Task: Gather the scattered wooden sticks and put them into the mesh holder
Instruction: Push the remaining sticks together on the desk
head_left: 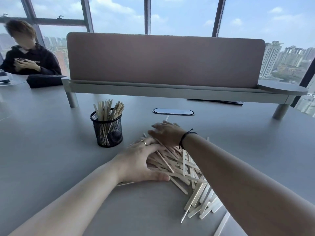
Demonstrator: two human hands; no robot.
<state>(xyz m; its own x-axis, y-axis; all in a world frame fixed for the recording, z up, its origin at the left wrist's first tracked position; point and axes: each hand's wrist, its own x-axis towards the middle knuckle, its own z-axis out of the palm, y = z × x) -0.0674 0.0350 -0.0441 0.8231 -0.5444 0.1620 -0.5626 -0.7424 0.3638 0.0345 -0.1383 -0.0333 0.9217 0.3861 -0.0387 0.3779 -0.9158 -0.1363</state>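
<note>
Both hands lie flat on a loose heap of sticks (pixel 180 166) on the grey worktop (pixel 42 150), just right of centre and running down toward 5 o'clock under the right forearm. The left hand (pixel 141 160) covers the heap's 9 o'clock edge, palm down, its fingers (pixel 150 142) spread and released, thumb stretched along the near rim; it grasps nothing. The right hand (pixel 166 133) sits at the heap's 12 o'clock end, also palm down with fingers splayed and unclenched, pressing or corralling rather than pinching; whether any stick is caught beneath it I cannot tell. The holder (pixel 107 128) stands upright at about 10 o'clock from the left hand, near but clear of the heap, already part filled with sticks standing on end and leaning out over its rim. The relation that matters: the sticks lie every which way, many with their long axis running from 11 to 5 o'clock, while the holder wants them vertical. The left hand is the nearer to the holder, so a bundle squeezed between the two palms would probably travel leftward and be tipped upright on the way. Stray sticks at the 5 o'clock end lie outside both hands and look likely to be left behind by a single sweep
</note>
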